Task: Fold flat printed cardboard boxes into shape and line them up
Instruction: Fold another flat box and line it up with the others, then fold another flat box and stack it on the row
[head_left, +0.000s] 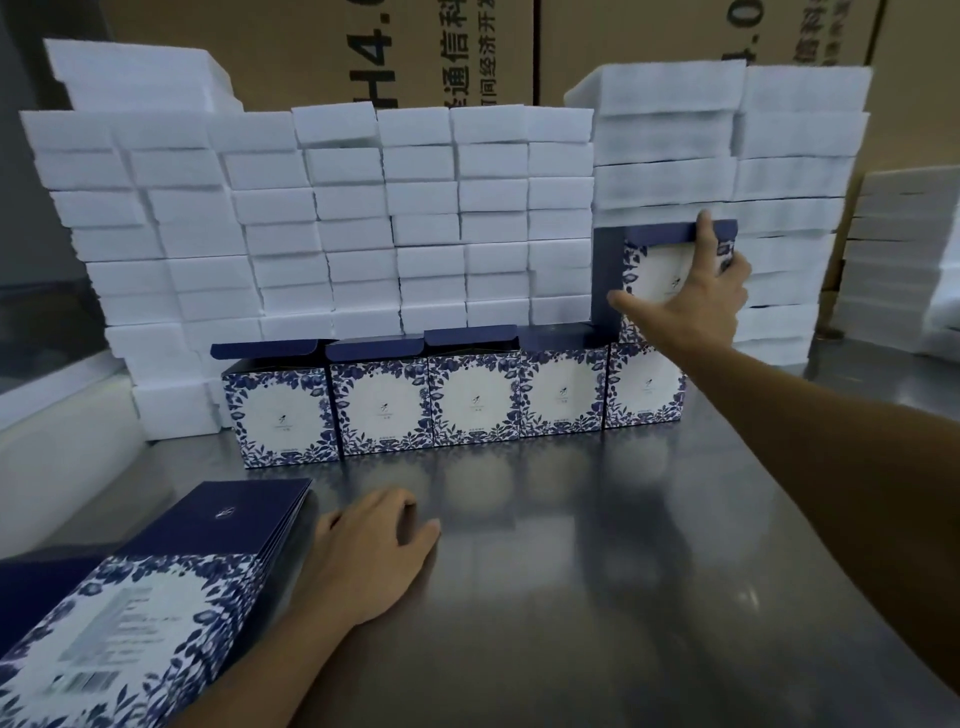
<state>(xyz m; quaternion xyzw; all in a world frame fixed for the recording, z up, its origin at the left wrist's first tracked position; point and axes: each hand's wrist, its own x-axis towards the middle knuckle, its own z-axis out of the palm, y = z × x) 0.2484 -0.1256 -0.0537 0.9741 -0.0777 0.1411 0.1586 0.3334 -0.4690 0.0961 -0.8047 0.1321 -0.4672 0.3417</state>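
Several folded blue-and-white floral boxes (475, 402) stand in a row at the back of the steel table (571, 571), their dark blue lids open. One more folded box (649, 270) sits on top of the rightmost box of the row. My right hand (691, 296) is spread against its front, fingers over its top edge and right side. A stack of flat printed boxes (135, 608) lies at the near left. My left hand (369, 556) rests flat on the table beside that stack, holding nothing.
A wall of white foam blocks (363, 218) rises right behind the box row, with taller piles at the right (800, 156). Brown printed cartons (467, 47) stand behind the foam. More foam (898, 260) lies at the far right edge.
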